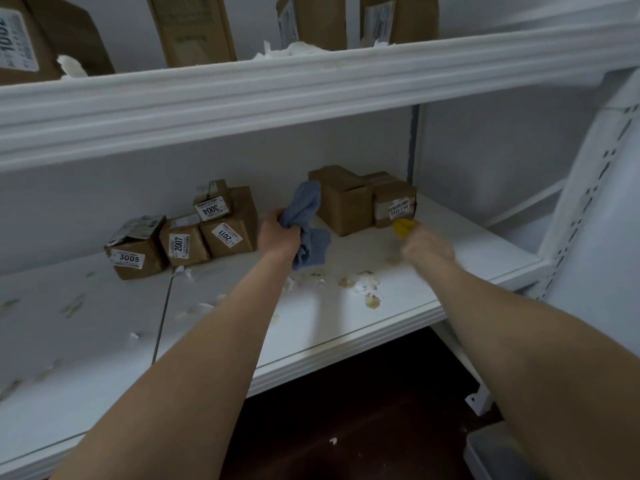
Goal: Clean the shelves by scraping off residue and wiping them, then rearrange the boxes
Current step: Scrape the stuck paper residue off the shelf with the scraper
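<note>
Cardboard first: four small boxes sat clustered at the left-back of the lower shelf (346,317). Box 3005 (135,252) was leftmost, box 2007 (183,242) touched its right side, and box 2011 (230,233) came next. Box 3004 (212,202) was stacked on top, above 2007 and 2011. White paper scraps (183,275) lay on the shelf in front of the cluster and further left.

The left hand (278,233) was over mid-shelf, just right of box 2011, its fingers curled tight round a bunched blue cloth (306,223). One end of the cloth stood up above the fist and the other hung down toward the shelf surface. Brownish residue patches (360,284) sat near the shelf's front edge, between the two forearms.

Right of the cloth, a larger brown box (341,202) stood at the back, with a smaller labelled box (394,202) touching its right side. A yellow scraper (403,227) was just in front of the smaller box, at the far tip of the right hand (427,245). That hand was motion-blurred, so the lie of its fingers, and whether they clamped the scraper, could not be told.

The upper shelf (311,84) carried tall cardboard boxes (194,29) and white scraps. A slotted white upright (588,202) stood at far right, with dark floor (346,427) below.
</note>
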The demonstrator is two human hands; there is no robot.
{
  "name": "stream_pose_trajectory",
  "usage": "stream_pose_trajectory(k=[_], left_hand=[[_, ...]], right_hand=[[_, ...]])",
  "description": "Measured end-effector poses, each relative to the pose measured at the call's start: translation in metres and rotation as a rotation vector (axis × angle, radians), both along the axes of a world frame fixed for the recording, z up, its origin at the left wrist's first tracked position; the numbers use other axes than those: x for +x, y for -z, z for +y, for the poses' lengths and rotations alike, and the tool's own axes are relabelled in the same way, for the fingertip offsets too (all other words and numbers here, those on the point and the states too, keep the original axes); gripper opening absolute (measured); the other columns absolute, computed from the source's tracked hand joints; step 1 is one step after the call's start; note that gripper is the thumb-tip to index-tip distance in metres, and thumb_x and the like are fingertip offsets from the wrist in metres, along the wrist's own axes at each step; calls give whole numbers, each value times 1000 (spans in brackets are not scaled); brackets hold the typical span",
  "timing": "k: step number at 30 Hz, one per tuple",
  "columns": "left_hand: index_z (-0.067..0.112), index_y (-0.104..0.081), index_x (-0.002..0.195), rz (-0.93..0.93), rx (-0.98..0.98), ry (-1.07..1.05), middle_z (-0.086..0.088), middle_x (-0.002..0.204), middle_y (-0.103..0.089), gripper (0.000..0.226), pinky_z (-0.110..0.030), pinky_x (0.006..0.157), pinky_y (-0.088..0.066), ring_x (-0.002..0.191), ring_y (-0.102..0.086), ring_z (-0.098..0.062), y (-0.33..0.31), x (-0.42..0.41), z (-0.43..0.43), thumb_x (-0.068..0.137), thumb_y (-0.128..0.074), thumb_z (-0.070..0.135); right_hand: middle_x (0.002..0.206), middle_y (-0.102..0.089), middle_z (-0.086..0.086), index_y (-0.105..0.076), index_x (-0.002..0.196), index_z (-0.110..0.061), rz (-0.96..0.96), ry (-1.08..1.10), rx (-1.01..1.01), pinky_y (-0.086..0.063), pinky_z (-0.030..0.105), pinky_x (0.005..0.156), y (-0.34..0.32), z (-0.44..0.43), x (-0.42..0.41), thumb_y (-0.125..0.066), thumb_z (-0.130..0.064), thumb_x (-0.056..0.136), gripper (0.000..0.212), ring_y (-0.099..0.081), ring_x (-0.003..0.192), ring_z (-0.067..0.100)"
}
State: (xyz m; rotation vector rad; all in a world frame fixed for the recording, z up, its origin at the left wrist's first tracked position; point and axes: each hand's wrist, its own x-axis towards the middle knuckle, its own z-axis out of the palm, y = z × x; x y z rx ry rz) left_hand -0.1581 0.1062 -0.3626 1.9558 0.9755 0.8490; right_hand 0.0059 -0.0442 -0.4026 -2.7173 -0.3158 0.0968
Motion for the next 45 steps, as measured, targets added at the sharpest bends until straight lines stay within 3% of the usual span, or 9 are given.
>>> stream_pose_trajectory(k=[10,15,18,24,27,30,33,41,45], left_hand=[[17,-48,89,-39,-56,-5,-7,93,-53,12,-38,77,-45,85,-53,-27,4,35,-28,93,-45,6],[6,-51,117,-154,-105,18,-13,103,-57,26,-40,84,-49,89,-55,-27,-7,41,-33,92,-46,3],[7,-52,114,-155,-105,87,-10,99,-57,26,-39,82,-49,89,-56,-27,-12,52,-44,90,-45,0],[9,-54,104,-55,-113,302,-10,100,-62,16,-36,82,-49,94,-59,-28,-12,88,-84,90,-50,5],[3,-48,130,30,-129,532,-20,125,-57,56,-44,100,-46,118,-54,-31,-9,101,-112,74,-60,-1],[3,-40,140,103,-123,616,-17,137,-49,76,-32,102,-42,126,-48,-29,-9,113,-132,68,-64,10],[9,-38,142,125,-120,545,-11,139,-48,60,-24,90,-43,124,-49,-27,2,123,-132,85,-54,-1],[8,-43,138,269,-8,401,-13,139,-44,48,-37,100,-45,120,-52,-33,32,121,-102,91,-50,8],[11,-48,134,256,153,242,-11,136,-52,44,-30,99,-39,125,-48,-30,30,106,-76,90,-49,9]], right_hand=[[116,-61,10,-58,119,-14,122,-437,19,-48,35,79,13,39,-45,-49,-18,90,30,-60,101,32],[125,-59,14,-59,125,-10,95,-444,48,-48,33,89,11,27,-32,-47,-10,94,33,-57,113,31],[122,-61,17,-61,123,-11,45,-227,382,-47,35,87,-2,15,-22,-44,-14,97,30,-57,113,34],[88,-70,6,-58,123,-16,700,-176,1150,-56,37,67,-30,-5,-11,-55,-65,83,64,-69,80,26],[75,-68,7,-58,109,-16,548,-106,1129,-52,32,56,-26,-20,3,-71,-36,83,35,-63,59,21],[116,-62,21,-58,119,-4,270,115,939,-53,42,71,-17,-40,34,-60,-16,90,31,-64,99,36],[143,-42,18,-41,139,-6,98,280,590,-38,41,101,-13,-64,54,-46,-21,99,44,-44,129,33],[154,-20,18,-31,145,-9,210,303,145,-19,46,115,22,-86,72,-40,-30,97,53,-20,140,37],[136,-37,18,-47,130,-12,-397,106,58,-33,45,101,15,-65,50,-53,-27,92,41,-34,126,38]])
